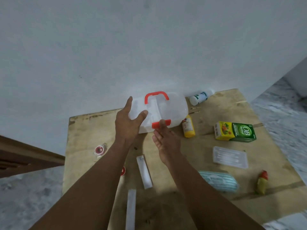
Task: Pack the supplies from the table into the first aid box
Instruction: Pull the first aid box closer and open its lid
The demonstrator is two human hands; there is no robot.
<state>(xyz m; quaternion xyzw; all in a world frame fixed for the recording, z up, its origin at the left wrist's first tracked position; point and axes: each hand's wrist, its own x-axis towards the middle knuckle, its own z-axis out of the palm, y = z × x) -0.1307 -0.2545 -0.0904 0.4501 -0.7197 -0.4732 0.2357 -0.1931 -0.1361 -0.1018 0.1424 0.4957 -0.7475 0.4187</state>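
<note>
Resting at the far edge of the plywood table (93, 130), translucent first aid box (172, 110) lay closed, left hand (127, 123) spread-fingered on its lid, right hand (166, 138) thumb touching the red latch (155, 125), fingers loosely apart, yellow bottle (188, 127) just beside.

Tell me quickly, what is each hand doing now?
Left hand: open, spread against the first aid box, not gripping.
Right hand: open, fingertips at the red latch, holding nothing.

Bare room: plywood table (93, 130), plain wall (116, 47), speckled floor (25, 196).
</note>
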